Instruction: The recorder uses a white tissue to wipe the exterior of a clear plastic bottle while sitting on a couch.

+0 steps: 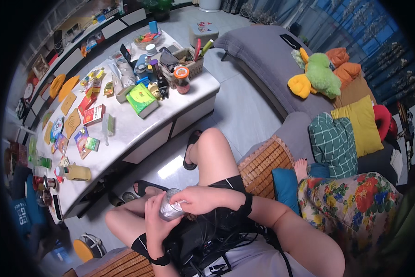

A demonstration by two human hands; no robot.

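A silvery cylindrical container, shiny like foil or clear plastic, sits in front of my lap between my two hands. My left hand wraps round its left side, with the thumb below. Across its upper right side lies my right hand, fingers bent and gripping near the rim. My fingers hide whether the tips are inside the container, and its contents cannot be made out. Both wrists wear black bands. Black cables run over my lap beneath the forearms.
A marble-topped coffee table stands ahead, bearing a green tissue pack, a juice bottle, an orange-lidded jar and snack packets. On the right, another person's foot shows beside floral fabric on the sofa. A green plush toy lies beyond.
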